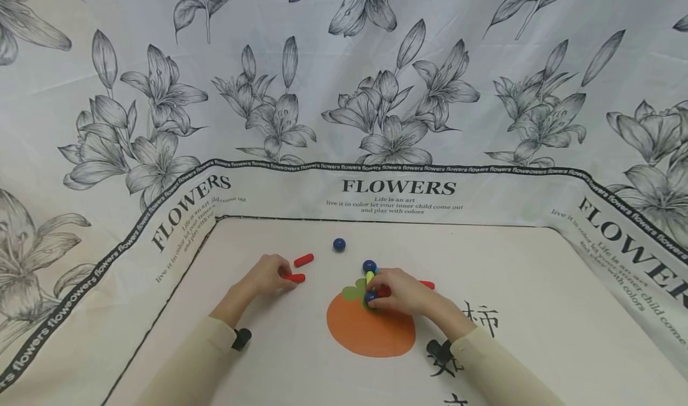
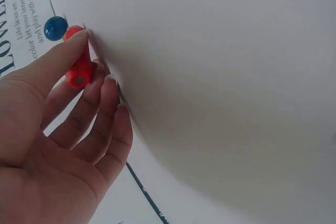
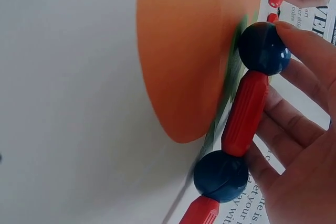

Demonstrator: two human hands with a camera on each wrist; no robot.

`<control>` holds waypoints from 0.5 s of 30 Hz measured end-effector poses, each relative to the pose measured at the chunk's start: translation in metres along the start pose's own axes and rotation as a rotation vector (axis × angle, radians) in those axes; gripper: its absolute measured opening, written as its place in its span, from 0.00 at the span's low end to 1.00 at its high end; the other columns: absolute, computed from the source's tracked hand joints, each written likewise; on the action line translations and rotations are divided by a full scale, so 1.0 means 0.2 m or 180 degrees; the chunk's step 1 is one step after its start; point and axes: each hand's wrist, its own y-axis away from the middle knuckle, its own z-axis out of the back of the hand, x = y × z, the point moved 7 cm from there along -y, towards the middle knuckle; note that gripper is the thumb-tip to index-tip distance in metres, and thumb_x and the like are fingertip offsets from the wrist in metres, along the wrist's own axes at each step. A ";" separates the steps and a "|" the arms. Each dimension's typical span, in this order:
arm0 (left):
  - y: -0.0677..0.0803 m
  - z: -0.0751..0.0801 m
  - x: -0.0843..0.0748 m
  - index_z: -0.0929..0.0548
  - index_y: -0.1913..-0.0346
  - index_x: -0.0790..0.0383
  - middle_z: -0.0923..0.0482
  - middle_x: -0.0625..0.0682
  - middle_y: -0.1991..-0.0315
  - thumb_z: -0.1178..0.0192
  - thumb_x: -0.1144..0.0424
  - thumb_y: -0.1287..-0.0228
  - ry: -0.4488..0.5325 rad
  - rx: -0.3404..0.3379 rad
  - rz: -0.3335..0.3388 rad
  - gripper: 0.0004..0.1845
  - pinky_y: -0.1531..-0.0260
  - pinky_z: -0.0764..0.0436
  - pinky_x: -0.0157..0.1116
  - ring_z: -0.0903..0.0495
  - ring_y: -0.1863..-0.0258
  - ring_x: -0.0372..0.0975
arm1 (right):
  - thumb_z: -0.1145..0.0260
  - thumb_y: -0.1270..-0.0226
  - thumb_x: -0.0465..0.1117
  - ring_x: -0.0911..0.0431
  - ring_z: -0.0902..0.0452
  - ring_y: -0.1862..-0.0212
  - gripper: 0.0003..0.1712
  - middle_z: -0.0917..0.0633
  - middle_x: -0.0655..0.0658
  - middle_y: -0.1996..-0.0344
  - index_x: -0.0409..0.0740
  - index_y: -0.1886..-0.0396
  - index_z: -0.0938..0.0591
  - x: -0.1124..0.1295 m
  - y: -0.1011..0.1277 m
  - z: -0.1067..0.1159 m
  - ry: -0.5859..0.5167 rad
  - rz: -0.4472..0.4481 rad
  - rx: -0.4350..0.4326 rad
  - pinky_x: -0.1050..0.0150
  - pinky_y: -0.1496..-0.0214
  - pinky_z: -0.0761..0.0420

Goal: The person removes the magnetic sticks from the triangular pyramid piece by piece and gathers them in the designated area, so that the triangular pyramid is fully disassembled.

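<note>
Backdrop, one: pale fabric (image 1: 301, 12), drawn with grey lilies, is hanging behind the work. Surface, one: white cloth (image 1: 269, 346), on which a printed orange fruit (image 1: 371, 334) with green leaves is showing near the middle, black Chinese characters (image 1: 481, 319) standing to its right. Heading, printed: "FLOWERS" (image 1: 399, 187) is running along the far side, beyond a thin black line.

Left hand (image 1: 269, 276), one: is pinching a red stick (image 2: 80, 59) between thumb and fingertips, the remaining fingers curving loosely beneath; stick is sitting left of the fruit print. Loose red stick (image 1: 303, 260), one: is lying just beyond the pinched one. Loose blue ball (image 1: 339, 245), one: is resting farther back on the cloth, apart from both hands.

Right hand (image 1: 403, 294), one: is gripping a ball-and-stick assembly (image 3: 245, 114) over the upper part of the fruit print, the thumb pressing a blue ball (image 3: 264, 48) at one corner. From that ball a red stick is leading to a second blue ball (image 3: 220, 177), with another red stick following on. In the head view a yellow-green stick (image 1: 369, 279) is joining the cornering ball to a further blue ball (image 1: 369, 266).

Sleeves (image 1: 188, 364), pale, two: are covering both forearms.
</note>
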 end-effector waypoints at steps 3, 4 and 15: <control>0.00 0.00 0.00 0.14 0.60 0.60 0.22 0.50 0.64 0.24 0.63 0.41 -0.0042 0.0050 -0.0020 0.10 0.58 0.20 0.40 0.26 0.60 0.43 | 0.25 0.35 0.44 0.54 0.25 0.59 0.14 0.19 0.52 0.63 0.47 0.51 0.12 0.00 0.00 0.00 -0.0010 0.0013 0.0015 0.65 0.59 0.23; 0.00 0.00 0.00 0.14 0.60 0.60 0.22 0.50 0.64 0.25 0.63 0.41 -0.0048 0.0058 -0.0025 0.10 0.58 0.20 0.40 0.26 0.60 0.44 | 0.25 0.35 0.44 0.54 0.25 0.59 0.14 0.19 0.52 0.63 0.47 0.51 0.12 0.00 0.00 -0.01 -0.0002 0.0023 0.0013 0.65 0.59 0.23; -0.01 -0.02 0.02 0.15 0.58 0.59 0.22 0.51 0.64 0.24 0.62 0.42 -0.0034 0.0056 0.0102 0.13 0.60 0.18 0.39 0.25 0.60 0.44 | 0.27 0.32 0.42 0.50 0.22 0.54 0.15 0.16 0.47 0.58 0.43 0.49 0.13 -0.03 0.05 0.06 0.0065 0.0087 -0.0177 0.53 0.49 0.19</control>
